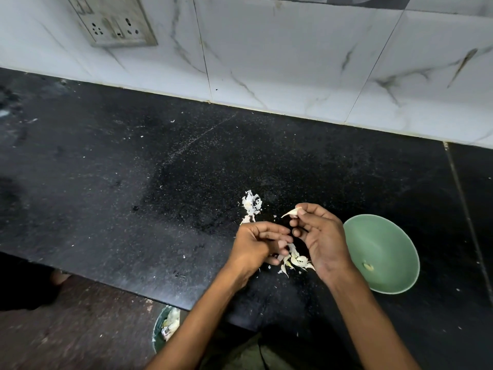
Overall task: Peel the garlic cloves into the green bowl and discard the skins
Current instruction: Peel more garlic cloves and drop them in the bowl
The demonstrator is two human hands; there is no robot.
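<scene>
My right hand pinches a garlic clove between thumb and forefinger above the black counter. My left hand hovers just left of it with its fingers curled; what it holds, if anything, is hidden. Loose cloves and skins lie on the counter between and below my hands. A second clump of white skins lies a little farther back. The green bowl stands to the right of my right hand, with one peeled clove inside it.
The black stone counter runs back to a white tiled wall with a socket plate. Below the counter's front edge, a bin with skins in it stands on the floor. A seam crosses the counter at right.
</scene>
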